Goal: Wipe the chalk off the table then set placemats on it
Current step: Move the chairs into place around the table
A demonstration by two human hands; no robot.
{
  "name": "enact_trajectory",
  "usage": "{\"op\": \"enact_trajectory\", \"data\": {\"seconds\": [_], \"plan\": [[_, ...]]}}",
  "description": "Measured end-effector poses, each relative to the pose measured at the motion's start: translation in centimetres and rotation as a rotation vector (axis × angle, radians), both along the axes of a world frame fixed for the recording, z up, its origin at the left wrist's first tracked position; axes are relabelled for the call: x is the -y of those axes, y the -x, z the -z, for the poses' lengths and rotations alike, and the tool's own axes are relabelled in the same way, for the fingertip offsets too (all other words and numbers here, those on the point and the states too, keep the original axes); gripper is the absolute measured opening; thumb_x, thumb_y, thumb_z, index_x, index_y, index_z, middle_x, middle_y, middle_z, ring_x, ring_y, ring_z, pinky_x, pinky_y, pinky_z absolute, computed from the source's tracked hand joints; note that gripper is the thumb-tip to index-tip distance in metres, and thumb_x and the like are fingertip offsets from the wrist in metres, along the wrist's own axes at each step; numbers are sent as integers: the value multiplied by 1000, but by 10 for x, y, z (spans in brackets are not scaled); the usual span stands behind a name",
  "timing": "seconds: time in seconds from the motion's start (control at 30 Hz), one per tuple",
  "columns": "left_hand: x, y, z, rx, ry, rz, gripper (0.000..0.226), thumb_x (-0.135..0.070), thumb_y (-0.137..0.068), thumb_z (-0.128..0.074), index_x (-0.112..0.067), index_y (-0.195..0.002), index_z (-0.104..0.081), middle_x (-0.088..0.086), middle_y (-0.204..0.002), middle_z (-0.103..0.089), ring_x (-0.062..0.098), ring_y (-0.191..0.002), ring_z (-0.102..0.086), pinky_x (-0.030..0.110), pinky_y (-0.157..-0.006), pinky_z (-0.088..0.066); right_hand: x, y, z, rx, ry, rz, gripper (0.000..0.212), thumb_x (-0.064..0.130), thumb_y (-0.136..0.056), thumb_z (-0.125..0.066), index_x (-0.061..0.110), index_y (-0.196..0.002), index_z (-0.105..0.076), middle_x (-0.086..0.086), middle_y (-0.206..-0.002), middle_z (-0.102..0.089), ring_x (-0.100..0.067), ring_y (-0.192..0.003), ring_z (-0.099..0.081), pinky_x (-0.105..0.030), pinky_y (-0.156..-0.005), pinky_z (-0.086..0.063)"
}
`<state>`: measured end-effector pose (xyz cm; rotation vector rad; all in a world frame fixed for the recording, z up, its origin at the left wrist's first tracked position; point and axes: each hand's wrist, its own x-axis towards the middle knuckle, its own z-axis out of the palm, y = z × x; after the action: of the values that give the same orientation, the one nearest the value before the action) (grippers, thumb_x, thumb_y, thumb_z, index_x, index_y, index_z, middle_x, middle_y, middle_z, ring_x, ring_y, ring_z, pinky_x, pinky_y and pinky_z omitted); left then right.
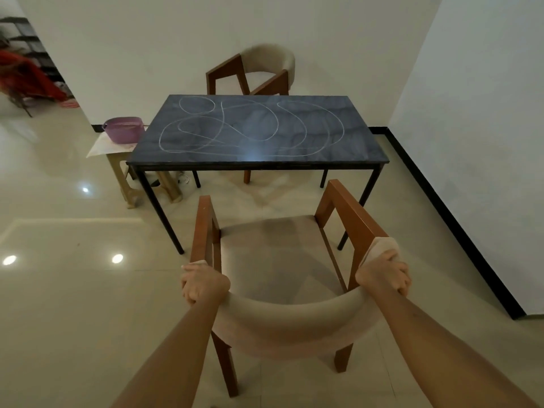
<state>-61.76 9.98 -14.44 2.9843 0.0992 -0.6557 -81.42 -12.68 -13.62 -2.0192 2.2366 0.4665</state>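
Nearest us, our left hand (pixel 203 282) and right hand (pixel 382 273) grip the padded backrest ends of a wooden armchair (pixel 273 260), fingers curled round it. The chair stands apart from the worktop (pixel 259 159), with bare tiled floor (pixel 73 290) open to the left and a black skirting (pixel 450 219) bounding the right. White chalk loops (pixel 253 125) sprawl over most of the dark marbled top. Just beside its left edge a stool (pixel 123 172) carries a purple basin (pixel 123 129). A second armchair (pixel 259 70) sits behind the far edge.
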Motion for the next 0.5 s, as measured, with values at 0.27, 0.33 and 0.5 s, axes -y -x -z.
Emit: {"op": "enact_trajectory", "data": {"seconds": [0.27,0.33,0.5], "plan": [[-4,-9,5,35,-30,100,71,-17,-86,-63,5,-144,-27,25,-128,-48,37,-111,-55,43,-69,-56,12,2,1,75,-8,39,91,42,-88,-66,10,-151,-9,-25,-135,-41,-38,-114,-53,-47,-82,-53],[-5,-16,4,36,-7,81,70,-17,-84,-67,5,-141,-33,22,-119,-53,35,-109,-56,43,-69,-56,14,-2,1,108,-10,64,94,41,-86,-68,9,-151,-8,-24,-136,-42,-37,-117,-52,-46,-84,-52],[-6,-39,10,96,-1,85,67,-18,-85,-65,4,-140,-34,20,-116,-54,33,-108,-57,43,-71,-56,8,-11,6,271,72,109,79,32,-88,-67,2,-147,-23,-22,-133,-48,-35,-118,-54,-44,-90,-50]]}}
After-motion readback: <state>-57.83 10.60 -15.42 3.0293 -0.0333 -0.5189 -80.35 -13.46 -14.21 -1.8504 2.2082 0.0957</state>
